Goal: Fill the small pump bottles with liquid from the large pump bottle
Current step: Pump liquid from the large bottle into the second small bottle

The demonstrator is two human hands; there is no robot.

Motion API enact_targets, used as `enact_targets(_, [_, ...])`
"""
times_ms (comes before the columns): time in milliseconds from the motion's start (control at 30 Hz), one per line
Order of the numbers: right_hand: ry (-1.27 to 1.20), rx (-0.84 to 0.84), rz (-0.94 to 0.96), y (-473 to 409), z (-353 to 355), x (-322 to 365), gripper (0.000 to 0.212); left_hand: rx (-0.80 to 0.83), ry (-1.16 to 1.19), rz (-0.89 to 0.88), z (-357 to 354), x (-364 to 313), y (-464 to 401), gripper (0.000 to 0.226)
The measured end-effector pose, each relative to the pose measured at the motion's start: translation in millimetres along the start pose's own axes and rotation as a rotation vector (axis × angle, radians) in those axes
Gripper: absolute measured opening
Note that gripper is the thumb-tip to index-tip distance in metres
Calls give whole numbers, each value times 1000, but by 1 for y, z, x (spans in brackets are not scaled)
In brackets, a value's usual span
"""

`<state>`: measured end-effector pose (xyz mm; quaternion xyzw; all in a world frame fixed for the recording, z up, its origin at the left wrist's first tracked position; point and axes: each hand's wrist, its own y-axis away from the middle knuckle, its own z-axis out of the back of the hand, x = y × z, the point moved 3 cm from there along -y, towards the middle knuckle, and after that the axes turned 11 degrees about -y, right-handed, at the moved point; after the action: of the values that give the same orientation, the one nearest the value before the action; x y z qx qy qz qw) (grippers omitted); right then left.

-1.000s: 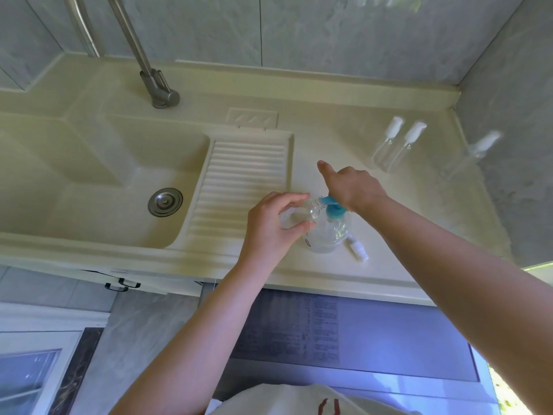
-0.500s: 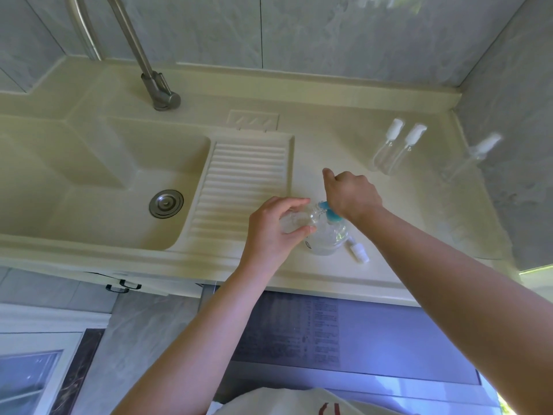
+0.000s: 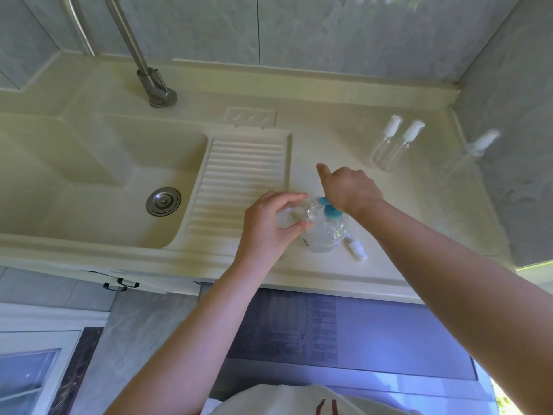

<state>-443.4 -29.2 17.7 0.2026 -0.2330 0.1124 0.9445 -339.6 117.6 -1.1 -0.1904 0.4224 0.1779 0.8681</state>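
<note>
The large clear pump bottle (image 3: 324,238) with a blue pump head (image 3: 329,209) stands on the cream counter near its front edge. My right hand (image 3: 348,187) rests on top of the pump head, fingers curled and index finger stretched out. My left hand (image 3: 269,226) grips a small clear bottle (image 3: 294,214), tilted with its open mouth against the blue spout. A small white pump cap (image 3: 356,250) lies on the counter just right of the large bottle. Two small capped bottles (image 3: 395,145) stand at the back right, a third (image 3: 475,148) farther right.
A cream sink (image 3: 89,181) with a metal drain (image 3: 163,201) lies left, a ribbed washboard (image 3: 239,187) beside it. A steel tap (image 3: 149,82) rises at the back. A grey tiled wall (image 3: 508,130) closes the right side. The counter's front edge (image 3: 299,283) runs below my hands.
My right hand went down on the blue pump head half a second ago and has risen again. My left hand keeps the small bottle at the spout.
</note>
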Motion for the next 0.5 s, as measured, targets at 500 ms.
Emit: enact_targets(500, [-16,48,-12,0,4,2,70,-7,-33,-6,2,0,-1,47])
